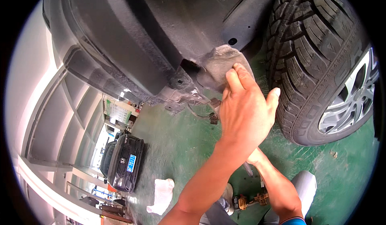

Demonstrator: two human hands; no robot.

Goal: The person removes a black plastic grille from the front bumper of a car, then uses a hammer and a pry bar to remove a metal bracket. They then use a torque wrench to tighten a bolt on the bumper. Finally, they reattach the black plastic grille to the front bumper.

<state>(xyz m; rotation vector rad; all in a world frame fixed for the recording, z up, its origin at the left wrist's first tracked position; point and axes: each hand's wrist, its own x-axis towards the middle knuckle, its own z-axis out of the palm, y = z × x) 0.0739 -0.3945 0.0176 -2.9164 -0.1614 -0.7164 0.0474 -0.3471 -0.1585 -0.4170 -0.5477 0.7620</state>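
My left hand (247,108) reaches up to the wheel arch of a raised car. Its index and middle fingers lie stretched against the rough grey flap (225,62) of the wheel arch liner, and its thumb stands apart. Lower down, my right hand (254,156) is mostly hidden behind my left wrist. A slim dark piece (248,169) sticks out below it; its kind cannot be made out. Just left of the flap, the bumper's lower edge (181,82) shows, with a loose cable and dark connector (213,118) hanging beneath.
A treaded tyre (297,64) with a silver rim (350,94) stands close on the right. On the green floor (169,144) lie an orange and black power tool (241,202) by my feet and a white cloth (161,196). A dark car (124,160) is parked further left.
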